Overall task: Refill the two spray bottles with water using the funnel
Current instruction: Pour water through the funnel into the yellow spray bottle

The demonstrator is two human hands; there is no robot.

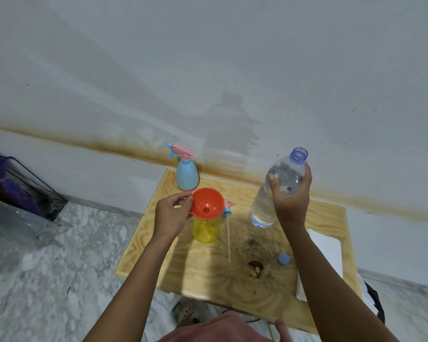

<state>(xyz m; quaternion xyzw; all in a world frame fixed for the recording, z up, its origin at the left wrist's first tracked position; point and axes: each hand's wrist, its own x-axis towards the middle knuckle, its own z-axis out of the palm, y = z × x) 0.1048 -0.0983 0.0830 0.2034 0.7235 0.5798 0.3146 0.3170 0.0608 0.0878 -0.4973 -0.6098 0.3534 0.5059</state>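
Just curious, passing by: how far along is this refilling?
Done: the spray head lies beside the yellow bottle, the funnel sits on its neck, the water bottle is uncapped. In hand: left hand steadies the funnel, right hand holds the water bottle, not pouring. Left: filling both; the blue spray bottle still has its top on.

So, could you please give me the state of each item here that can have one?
Yellow spray bottle: upright, top removed.
Funnel: seated in that bottle's neck, left hand pinches its rim.
Spray head: detached, lying on the table.
Blue spray bottle: upright, trigger top on.
Water bottle: uncapped, partly full, right hand grips it.
Cap: off, lying on the table.
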